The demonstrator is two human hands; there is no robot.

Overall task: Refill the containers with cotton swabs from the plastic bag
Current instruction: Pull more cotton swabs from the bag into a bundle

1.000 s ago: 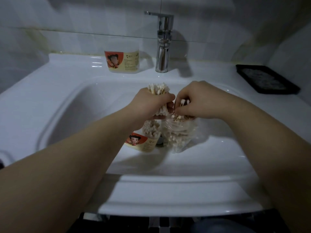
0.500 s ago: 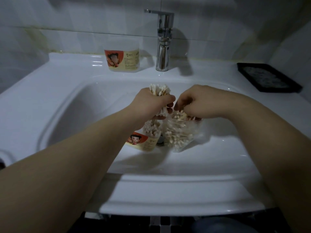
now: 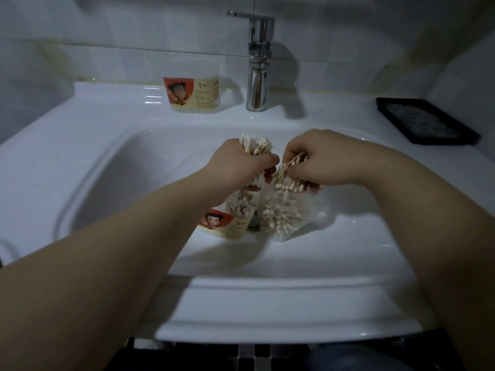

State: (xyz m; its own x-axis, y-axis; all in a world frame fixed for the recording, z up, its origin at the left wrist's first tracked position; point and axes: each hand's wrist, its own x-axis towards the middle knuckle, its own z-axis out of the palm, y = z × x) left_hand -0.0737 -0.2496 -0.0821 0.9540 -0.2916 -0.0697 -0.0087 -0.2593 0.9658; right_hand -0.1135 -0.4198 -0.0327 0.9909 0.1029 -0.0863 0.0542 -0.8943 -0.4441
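Cotton swabs [image 3: 255, 146] are mid-transfer: the left hand [image 3: 238, 167] grips a fat bundle right over the near container [image 3: 231, 223] standing in the sink [image 3: 112, 178], and the right hand [image 3: 324, 162] pinches a few more from the plastic bag [image 3: 290, 214] just right of it. Looks like the gathering step. Next up is probably squaring the bundle and dropping it in straight. The far container [image 3: 192, 89] by the tap [image 3: 258, 62] waits.

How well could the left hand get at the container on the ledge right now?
Probably not yet: the left hand grips a swab bundle. Otherwise the way to the ledge container looks unobstructed.
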